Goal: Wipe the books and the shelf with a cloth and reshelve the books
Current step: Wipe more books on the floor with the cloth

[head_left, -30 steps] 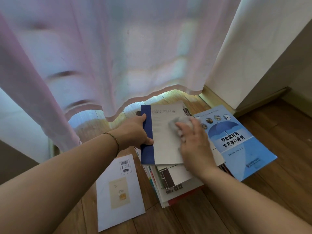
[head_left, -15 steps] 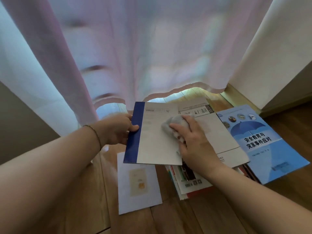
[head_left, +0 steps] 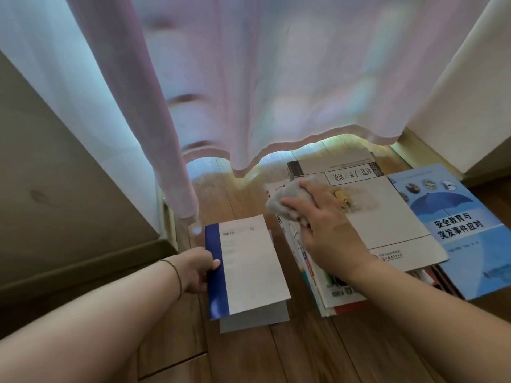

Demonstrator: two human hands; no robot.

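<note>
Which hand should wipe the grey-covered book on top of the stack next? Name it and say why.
Right. The right hand already grips the cloth and rests on the grey-covered book atop the stack. The left hand is busy holding the blue-spined book over the floor.

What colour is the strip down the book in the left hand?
Dark blue on the book; the rest is white, seen from the head view.
</note>
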